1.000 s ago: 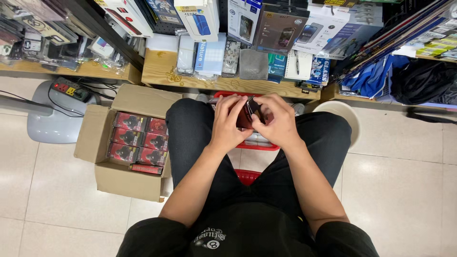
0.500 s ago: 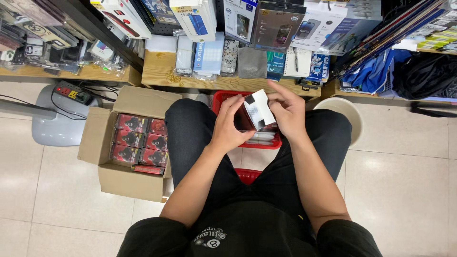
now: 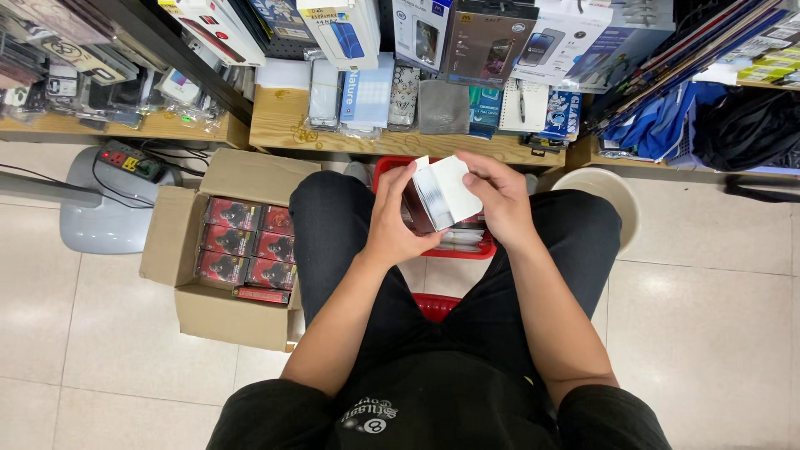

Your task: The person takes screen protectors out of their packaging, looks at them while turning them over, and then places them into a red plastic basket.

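Left hand [image 3: 392, 225] & right hand [image 3: 500, 200] both grip a small box [image 3: 442, 200], fingers curled round it, above red basket [image 3: 433, 250]. Cardboard box [image 3: 208, 250] w/ red packs nearby on the person's left.

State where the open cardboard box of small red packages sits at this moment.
In the head view, the cardboard box sits on the tiled floor at the person's left side, beside the left knee, below the wooden shelf and right of the grey stand base.
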